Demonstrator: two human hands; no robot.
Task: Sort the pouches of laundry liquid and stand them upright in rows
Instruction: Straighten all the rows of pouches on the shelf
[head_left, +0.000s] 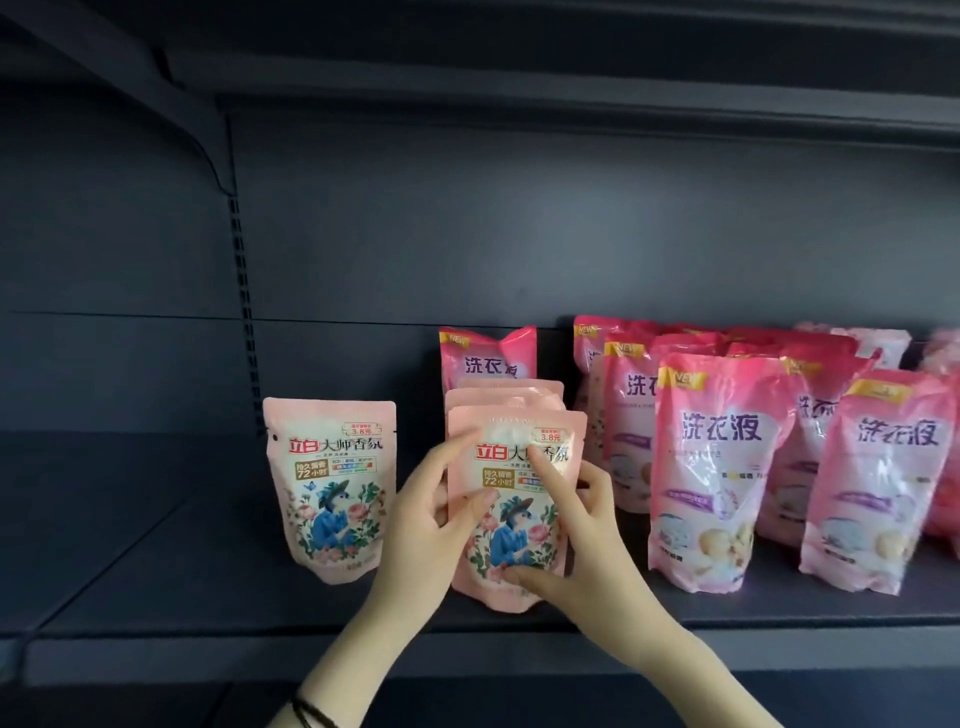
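Dark shelf (156, 545), pale "立白大师香氛" pouches (522, 530) beside pink "洗衣液" pouches (719, 467)

Worn on the person's head, a single wide-angle camera faces a dark shelf (156, 545) almost square-on, tilted slightly down. It is near enough that the left hand (415, 525) and right hand (587, 540) reach in from the bottom edge. The shelf board fills the lower frame, the back panel (519, 234) the middle, and the underside of the upper shelf (571, 52) the top. Pink pouches (519, 519) stand centre and right.
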